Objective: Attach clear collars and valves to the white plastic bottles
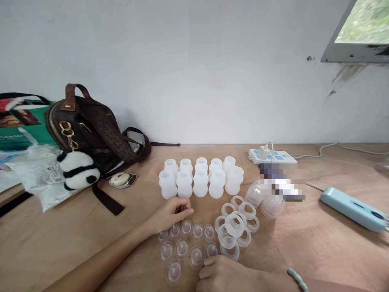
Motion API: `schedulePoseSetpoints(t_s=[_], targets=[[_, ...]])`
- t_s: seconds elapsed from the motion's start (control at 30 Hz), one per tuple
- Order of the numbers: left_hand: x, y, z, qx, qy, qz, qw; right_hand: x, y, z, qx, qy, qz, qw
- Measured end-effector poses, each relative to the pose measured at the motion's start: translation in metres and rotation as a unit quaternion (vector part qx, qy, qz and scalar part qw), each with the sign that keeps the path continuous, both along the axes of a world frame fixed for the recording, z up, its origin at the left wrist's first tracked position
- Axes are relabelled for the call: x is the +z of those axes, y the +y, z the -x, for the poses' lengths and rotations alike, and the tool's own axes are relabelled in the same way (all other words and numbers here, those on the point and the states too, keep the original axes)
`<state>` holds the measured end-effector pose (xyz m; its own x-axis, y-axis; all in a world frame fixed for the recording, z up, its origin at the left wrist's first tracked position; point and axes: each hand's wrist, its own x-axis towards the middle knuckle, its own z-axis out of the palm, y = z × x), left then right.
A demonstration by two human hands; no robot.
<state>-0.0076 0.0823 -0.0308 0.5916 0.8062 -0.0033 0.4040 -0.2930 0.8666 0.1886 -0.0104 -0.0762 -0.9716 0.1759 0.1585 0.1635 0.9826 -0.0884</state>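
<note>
My left hand [174,211] rests on the table between the bottles and the teats, thumb and curled fingers parted, nothing held. At the bottom, my right hand [219,273] lies with its fingers bent under, beside the nearest clear teats; no object shows in it. Several clear silicone bottle teats [182,247] sit in loose rows between both hands. Behind my left hand, several small white waisted bottles [200,182] stand upright, open at the top, in two rows. Translucent collar rings [228,237] lie in an overlapping heap to the right. Clear dome caps [272,207] are beyond them.
A power strip [285,157] with a plugged-in charger lies near the wall; a blue corded device [352,209] is at right. A blurred patch covers something near the caps. On the left are a brown backpack [91,121], a panda charm [79,170] and plastic bags [42,174].
</note>
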Motion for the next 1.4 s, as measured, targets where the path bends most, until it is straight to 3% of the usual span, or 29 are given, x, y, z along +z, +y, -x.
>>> schedulePoseSetpoints(t_s=[0.23, 0.63, 0.8, 0.87, 0.97, 1.03, 1.1, 1.23, 1.4], targets=[[0.002, -0.004, 0.002, 0.003, -0.025, -0.028, 0.999, 0.013, -0.004, -0.005, 0.001, 0.023, -0.03, 0.999], [0.012, -0.011, 0.029, 0.143, -0.08, -0.17, 0.972, 0.017, -0.013, -0.014, 0.033, 0.085, -0.083, 0.992], [0.014, -0.029, 0.047, 0.162, -0.072, -0.192, 0.965, 0.041, -0.012, -0.023, 0.057, 0.173, -0.141, 0.973], [0.013, -0.037, 0.057, 0.145, -0.064, -0.181, 0.971, 0.06, -0.005, -0.035, 0.016, 0.23, -0.17, 0.958], [0.01, -0.049, 0.075, 0.089, -0.036, -0.136, 0.986, 0.087, 0.011, -0.061, -0.123, 0.29, -0.147, 0.938], [0.007, -0.055, 0.084, 0.059, 0.0, -0.126, 0.99, 0.1, 0.023, -0.081, -0.227, 0.289, -0.085, 0.926], [0.004, -0.059, 0.09, 0.035, 0.042, -0.144, 0.988, 0.107, 0.033, -0.096, -0.283, 0.242, -0.009, 0.928], [0.004, -0.061, 0.087, 0.012, 0.101, -0.184, 0.978, 0.108, 0.039, -0.107, -0.301, 0.132, 0.096, 0.939], [0.006, -0.058, 0.081, 0.008, 0.117, -0.208, 0.971, 0.104, 0.034, -0.098, -0.311, 0.074, 0.119, 0.94]])
